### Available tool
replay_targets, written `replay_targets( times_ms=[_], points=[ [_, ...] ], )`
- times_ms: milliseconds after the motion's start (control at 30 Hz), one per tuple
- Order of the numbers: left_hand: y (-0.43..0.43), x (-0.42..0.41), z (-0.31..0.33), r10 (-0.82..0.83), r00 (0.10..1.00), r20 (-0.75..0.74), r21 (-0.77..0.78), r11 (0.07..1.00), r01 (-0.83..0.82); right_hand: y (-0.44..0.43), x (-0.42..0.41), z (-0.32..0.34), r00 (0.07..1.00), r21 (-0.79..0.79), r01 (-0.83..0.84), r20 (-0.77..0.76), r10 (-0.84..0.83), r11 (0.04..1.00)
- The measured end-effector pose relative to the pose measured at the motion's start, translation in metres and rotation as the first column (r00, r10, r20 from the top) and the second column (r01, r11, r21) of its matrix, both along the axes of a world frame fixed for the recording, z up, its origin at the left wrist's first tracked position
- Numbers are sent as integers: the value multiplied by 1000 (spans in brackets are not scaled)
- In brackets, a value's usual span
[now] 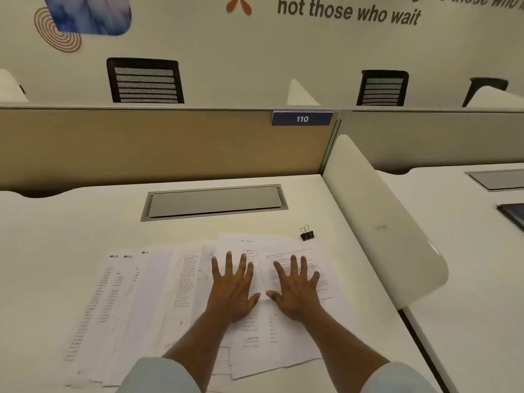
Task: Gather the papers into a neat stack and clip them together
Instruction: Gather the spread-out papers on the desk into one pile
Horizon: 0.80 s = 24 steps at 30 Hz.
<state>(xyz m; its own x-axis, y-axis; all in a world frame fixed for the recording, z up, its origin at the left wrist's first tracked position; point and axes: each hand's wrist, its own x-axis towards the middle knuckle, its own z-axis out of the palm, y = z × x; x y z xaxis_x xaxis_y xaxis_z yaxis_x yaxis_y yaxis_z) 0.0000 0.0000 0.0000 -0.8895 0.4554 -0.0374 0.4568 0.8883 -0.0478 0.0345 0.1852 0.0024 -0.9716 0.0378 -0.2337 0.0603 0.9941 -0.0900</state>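
Fingers (229, 263) of left hand (231, 290) & right hand (296, 293) spread flat, pressing on papers (136, 302), which lie fanned & uneven at desk (56, 231) centre. Binder clip (307, 233) at 1 o'clock from hands, just off the sheets. Partition tag (302, 119) reads "110". Wall lettering (348, 12) reads "not those who wait", upper line cut off. Sheet print illegible.

Left hand (232, 289), right hand (297, 290), fingers (229, 265) splayed

Two hands are pictured, the left hand (231, 290) and the right hand (296, 292). One clip (306, 234) is counted; the papers (127, 293) are overlapped too heavily for a firm count. Two counters (56, 236) (467, 251), three chairs (145, 80) (382, 87) (486, 85), two hatches (214, 202) (499, 180) and one numbered plate (302, 119) are also shown.
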Motion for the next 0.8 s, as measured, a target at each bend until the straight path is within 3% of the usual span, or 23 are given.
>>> replay_targets(
  times_ms=[267,567,800],
  points=[
    [0,10,-14,-45,990,131,-48,998,52,-2,4,1,995,8,65,69,-65,998],
    [2,15,-24,-43,988,151,-33,998,48,7,7,3,991,-54,66,122,-59,996],
    [13,24,-17,1,995,99,-5,1000,-1,58,9,0,965,12,261,33,-261,965]
  ],
)
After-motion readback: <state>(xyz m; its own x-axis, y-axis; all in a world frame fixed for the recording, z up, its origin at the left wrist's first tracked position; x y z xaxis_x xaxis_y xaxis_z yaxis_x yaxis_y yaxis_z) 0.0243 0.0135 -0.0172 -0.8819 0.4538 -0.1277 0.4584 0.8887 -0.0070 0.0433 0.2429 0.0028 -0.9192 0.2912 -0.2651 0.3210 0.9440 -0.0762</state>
